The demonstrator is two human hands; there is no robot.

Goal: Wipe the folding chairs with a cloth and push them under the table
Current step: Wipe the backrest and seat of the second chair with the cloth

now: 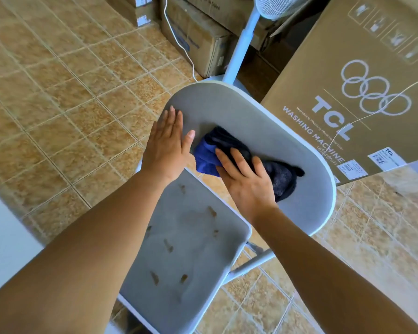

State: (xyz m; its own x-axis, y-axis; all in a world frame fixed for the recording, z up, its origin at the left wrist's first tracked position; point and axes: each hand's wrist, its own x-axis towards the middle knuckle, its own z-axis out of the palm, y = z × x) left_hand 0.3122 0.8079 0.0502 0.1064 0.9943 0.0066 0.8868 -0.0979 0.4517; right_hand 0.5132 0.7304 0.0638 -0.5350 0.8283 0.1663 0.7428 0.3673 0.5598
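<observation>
My right hand presses the cloth flat-fingered mid-backrest; its long axis runs on rightward, unwiped. My left hand, fingers straight, steadies the backrest's left end.

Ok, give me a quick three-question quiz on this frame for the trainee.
1. True or false: the right hand presses the cloth against the backrest.
2. Where is the left hand? A: on the floor. B: flat on the backrest's edge. C: on the fan.
3. Which chair part shows brown marks?

Key: 1 true; 2 B; 3 the seat.
</observation>
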